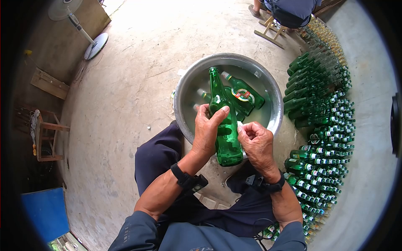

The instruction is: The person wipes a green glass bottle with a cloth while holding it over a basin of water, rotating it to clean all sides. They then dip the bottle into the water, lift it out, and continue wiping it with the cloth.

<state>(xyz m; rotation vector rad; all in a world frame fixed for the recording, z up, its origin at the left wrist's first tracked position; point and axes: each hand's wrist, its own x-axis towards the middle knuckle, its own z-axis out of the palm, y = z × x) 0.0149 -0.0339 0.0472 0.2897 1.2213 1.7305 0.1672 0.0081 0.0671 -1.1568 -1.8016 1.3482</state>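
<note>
A green glass bottle (pixel 228 144) without a visible front label is held tilted over the near rim of a metal basin (pixel 274 98), its neck pointing away from me. My left hand (pixel 206 129) wraps round its middle, thumb on top. Beside its right side, my right hand (pixel 256 141) is closed, thumb and forefinger pinching a small whitish piece (pixel 240 124) against or close to the glass. In the basin's cloudy water lie several green bottles, one with a red and white label (pixel 243 95).
Many green bottles (pixel 301 104) stand and lie in rows along the right wall. A person (pixel 289 10) sits on a wooden stool (pixel 269 37) at the top. A fan (pixel 96 46) and a wooden frame (pixel 52 126) are at the left.
</note>
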